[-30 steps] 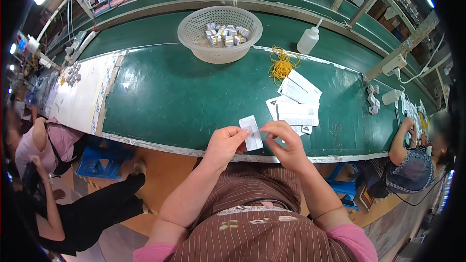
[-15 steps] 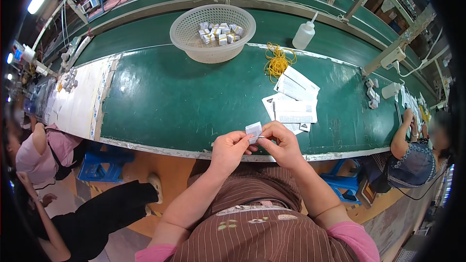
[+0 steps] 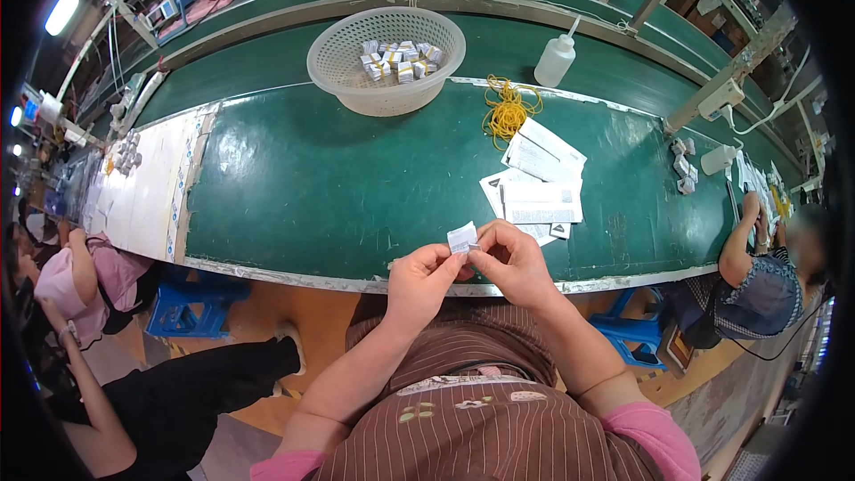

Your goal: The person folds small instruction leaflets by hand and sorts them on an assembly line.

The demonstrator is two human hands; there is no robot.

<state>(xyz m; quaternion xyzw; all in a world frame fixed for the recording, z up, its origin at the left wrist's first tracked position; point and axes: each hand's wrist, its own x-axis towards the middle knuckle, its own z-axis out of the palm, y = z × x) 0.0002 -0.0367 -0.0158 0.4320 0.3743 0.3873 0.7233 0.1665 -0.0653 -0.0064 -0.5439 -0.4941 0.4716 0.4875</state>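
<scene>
A small folded paper sheet (image 3: 461, 237) with faint print stands between my two hands, just above the front edge of the green table (image 3: 285, 187). My left hand (image 3: 424, 280) pinches its left lower side between thumb and fingers. From the other side, my right hand (image 3: 511, 264) grips the lower right corner, its thumb against the paper. Right behind my right hand lie printed paper sheets (image 3: 543, 200), spread and overlapping. A tangle of yellow rubber bands (image 3: 508, 113) touches the back of these sheets.
A white plastic basket (image 3: 340, 93) holds several banded paper bundles (image 3: 405, 67). Behind the rubber bands stands a squeeze bottle (image 3: 555, 61). A co-worker (image 3: 761, 298) sits at the right; other people (image 3: 76, 281) are at the left. Blue stools (image 3: 191, 303) stand below the table.
The paper in my hands has turned slightly and shows a wider face. My hands stay nearly in place. The person in black at the left has shifted.
</scene>
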